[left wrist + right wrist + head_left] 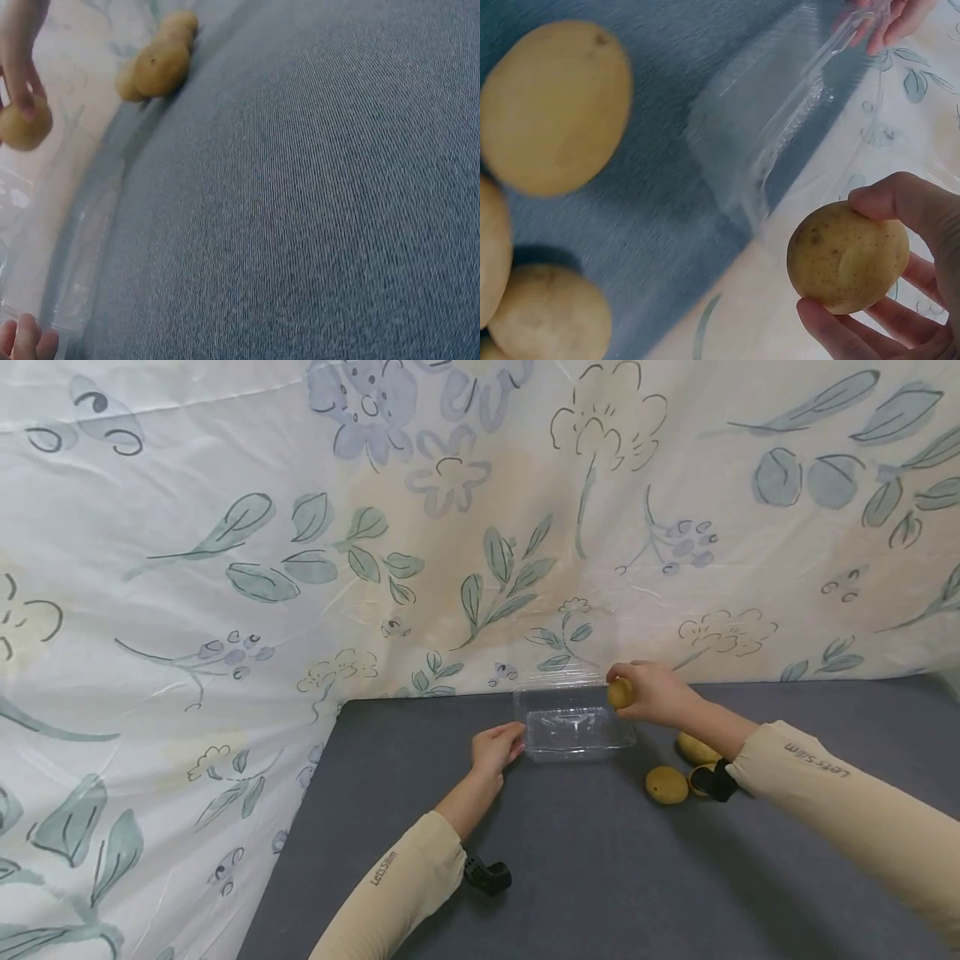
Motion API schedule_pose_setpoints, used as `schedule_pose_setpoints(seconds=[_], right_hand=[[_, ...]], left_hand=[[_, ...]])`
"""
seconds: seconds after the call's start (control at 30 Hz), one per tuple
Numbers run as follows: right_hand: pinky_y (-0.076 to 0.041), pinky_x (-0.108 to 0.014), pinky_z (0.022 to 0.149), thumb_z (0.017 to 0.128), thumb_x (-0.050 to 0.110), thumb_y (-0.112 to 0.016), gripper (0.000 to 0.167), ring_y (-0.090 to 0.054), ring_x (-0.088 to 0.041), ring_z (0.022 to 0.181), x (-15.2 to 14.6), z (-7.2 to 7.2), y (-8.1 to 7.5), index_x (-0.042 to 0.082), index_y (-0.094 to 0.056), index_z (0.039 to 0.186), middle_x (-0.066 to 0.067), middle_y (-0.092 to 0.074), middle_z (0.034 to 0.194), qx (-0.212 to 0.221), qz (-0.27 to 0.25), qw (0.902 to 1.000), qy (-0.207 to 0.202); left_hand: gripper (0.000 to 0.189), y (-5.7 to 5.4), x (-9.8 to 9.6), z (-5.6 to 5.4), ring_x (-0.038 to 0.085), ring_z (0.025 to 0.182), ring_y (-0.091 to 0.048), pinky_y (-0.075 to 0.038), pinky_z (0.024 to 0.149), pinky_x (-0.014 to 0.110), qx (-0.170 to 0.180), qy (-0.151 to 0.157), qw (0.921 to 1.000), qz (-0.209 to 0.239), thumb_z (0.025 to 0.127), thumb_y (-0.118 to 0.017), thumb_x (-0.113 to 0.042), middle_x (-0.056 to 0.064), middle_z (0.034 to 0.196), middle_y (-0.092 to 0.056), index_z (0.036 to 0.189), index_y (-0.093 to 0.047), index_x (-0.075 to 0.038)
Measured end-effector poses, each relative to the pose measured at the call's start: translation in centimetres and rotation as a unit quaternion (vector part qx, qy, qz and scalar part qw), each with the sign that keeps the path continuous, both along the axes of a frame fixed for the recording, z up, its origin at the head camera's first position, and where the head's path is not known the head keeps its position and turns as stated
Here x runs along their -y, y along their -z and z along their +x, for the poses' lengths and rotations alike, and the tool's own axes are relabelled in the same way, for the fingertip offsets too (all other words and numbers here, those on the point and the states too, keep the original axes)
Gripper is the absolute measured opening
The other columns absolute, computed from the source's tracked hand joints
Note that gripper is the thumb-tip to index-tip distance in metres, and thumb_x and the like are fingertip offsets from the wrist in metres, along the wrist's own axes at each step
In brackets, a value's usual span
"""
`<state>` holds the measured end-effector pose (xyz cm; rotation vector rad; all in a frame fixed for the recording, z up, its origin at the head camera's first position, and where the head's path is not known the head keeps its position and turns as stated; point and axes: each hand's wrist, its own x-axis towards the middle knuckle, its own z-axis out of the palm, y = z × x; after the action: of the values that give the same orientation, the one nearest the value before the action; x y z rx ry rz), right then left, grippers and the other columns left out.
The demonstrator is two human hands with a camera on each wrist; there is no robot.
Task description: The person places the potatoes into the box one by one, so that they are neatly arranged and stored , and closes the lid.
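My right hand [662, 693] grips a small round potato [847, 256] between thumb and fingers, raised at the right side of a clear plastic container [551, 745]. In the right wrist view the potato shows brown specks, and the thumb lies along its top. The container sits near the table's back edge with its transparent lid [566, 647] standing up behind it. At the container's left side, my left hand [497, 748] pinches the wall with its fingertips. Several more potatoes [667, 785] lie together on the table under my right forearm, which partly covers them.
Dark grey cloth covers the table [585, 860]. Close behind its back edge hangs a white curtain [450, 568] printed with leaves and flowers. A black wrist camera [487, 875] sticks out below the left sleeve, and another [722, 781] hangs by the loose potatoes.
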<state>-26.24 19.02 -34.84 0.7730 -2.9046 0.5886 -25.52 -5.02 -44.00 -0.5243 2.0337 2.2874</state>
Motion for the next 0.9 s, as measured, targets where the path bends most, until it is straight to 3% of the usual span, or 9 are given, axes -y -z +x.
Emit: schedule_pose_setpoints(seconds=[0.23, 0.7, 0.9], right_hand=[[-0.045, -0.028, 0.054, 0.066, 0.009, -0.078, 0.044, -0.054, -0.023, 0.072, 1.9, -1.2, 1.2, -0.003, -0.06, 0.104, -0.02, -0.064, 0.098, 0.01, -0.009, 0.9999, -0.002], [-0.049, -0.032, 0.059, 0.068, 0.01, -0.076, 0.044, -0.055, -0.025, 0.076, 5.5, -2.5, 3.4, -0.004, -0.06, 0.106, -0.019, -0.063, 0.097, 0.04, -0.033, 0.9986, -0.003], [-0.046, -0.032, 0.06, 0.066, 0.01, -0.077, 0.043, -0.054, -0.023, 0.074, 6.5, -3.1, 4.5, -0.003, -0.061, 0.103, -0.016, -0.064, 0.092, 0.023, -0.041, 0.9989, -0.005]], left_hand=[[0.022, 0.1, -0.2, 0.1, 0.012, 0.072, -0.062, -0.055, 0.065, 0.021, 0.012, -0.008, 0.9999, 0.005, 0.081, -0.067, -0.006, 0.003, 0.077, -0.063, 0.101, -0.068, 0.006], [0.023, 0.0, -0.4, 0.2, 0.01, 0.073, -0.06, -0.056, 0.07, 0.024, 0.008, -0.007, 0.9992, 0.038, 0.081, -0.067, -0.002, 0.004, 0.08, -0.064, 0.102, -0.067, 0.007], [0.026, 0.0, -0.3, 0.2, 0.012, 0.075, -0.061, -0.056, 0.071, 0.025, 0.012, -0.003, 0.9991, 0.042, 0.081, -0.067, -0.002, 0.007, 0.083, -0.065, 0.104, -0.065, 0.008]])
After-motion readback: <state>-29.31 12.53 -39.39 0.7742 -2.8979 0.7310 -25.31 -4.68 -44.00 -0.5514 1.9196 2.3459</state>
